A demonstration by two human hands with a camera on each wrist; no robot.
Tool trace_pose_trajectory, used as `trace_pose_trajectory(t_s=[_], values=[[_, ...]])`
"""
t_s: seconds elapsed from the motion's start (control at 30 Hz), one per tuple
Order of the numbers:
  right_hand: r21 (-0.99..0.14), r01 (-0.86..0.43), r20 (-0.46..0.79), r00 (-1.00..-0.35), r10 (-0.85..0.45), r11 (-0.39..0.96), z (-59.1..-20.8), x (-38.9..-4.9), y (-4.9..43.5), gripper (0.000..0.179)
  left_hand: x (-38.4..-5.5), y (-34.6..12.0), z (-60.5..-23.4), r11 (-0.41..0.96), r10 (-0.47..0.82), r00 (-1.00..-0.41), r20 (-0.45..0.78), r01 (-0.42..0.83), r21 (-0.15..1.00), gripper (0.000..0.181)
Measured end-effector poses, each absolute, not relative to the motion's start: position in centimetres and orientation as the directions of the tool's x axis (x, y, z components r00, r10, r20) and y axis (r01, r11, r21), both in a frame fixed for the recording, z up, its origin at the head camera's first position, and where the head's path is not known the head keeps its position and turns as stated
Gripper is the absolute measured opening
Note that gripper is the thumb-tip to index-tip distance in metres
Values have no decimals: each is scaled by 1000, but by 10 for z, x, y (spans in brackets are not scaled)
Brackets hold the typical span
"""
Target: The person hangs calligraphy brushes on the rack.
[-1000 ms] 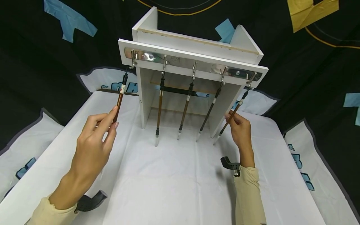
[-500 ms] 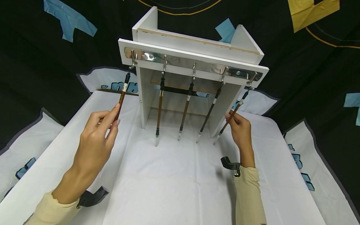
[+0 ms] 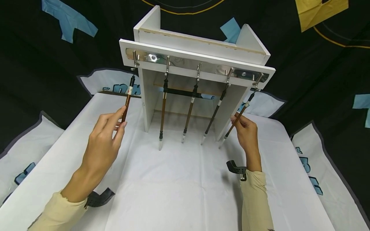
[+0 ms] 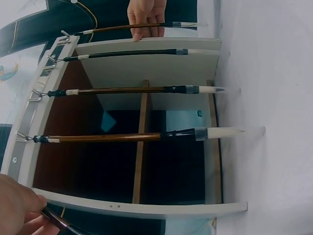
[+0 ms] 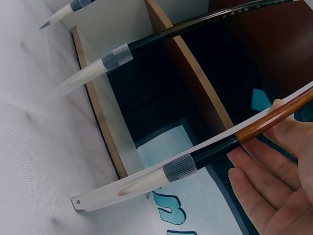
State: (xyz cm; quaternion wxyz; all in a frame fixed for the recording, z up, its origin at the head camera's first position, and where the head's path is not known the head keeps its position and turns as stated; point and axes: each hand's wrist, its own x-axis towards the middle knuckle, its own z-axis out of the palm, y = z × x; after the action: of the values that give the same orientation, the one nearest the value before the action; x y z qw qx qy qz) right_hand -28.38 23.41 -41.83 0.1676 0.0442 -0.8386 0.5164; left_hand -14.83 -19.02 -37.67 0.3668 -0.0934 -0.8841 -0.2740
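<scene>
In the head view my left hand (image 3: 105,141) pinches a brown-handled calligraphy brush (image 3: 129,94) between thumb and fingers. The brush's black top end lies just under the leftmost hook (image 3: 134,61); its lower end is hidden behind the hand. My right hand (image 3: 247,131) grips the front edge of the white rack's side panel (image 3: 229,110), thumb and fingers on either side, behind the rightmost brush (image 3: 241,115). Seen from the right wrist, that brush (image 5: 274,117) has a pale tip under a clear cap and passes in front of the hand.
A metal hook strip (image 3: 185,62) runs along the white rack (image 3: 199,43). Between the hands hang several more brushes, including one with a thick pale tip (image 4: 222,132). A white cloth (image 3: 162,192) covers the table; black drapes (image 3: 34,73) stand behind.
My left hand has moved a little up and to the right with the brush, bringing its top under the leftmost hook. The right hand stays at the side panel.
</scene>
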Motion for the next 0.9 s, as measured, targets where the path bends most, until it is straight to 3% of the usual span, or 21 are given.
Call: trace_pose_trajectory(t_s=[0.3, 0.9], values=[[-848, -253, 335, -937, 101, 466, -418, -283, 234, 42, -165, -185, -381, 768, -76, -797, 599, 336, 545, 66], [-854, -241, 317, -944, 94, 462, -418, -285, 234, 41, -214, -177, -392, 758, -81, -860, 505, 275, 591, 64]])
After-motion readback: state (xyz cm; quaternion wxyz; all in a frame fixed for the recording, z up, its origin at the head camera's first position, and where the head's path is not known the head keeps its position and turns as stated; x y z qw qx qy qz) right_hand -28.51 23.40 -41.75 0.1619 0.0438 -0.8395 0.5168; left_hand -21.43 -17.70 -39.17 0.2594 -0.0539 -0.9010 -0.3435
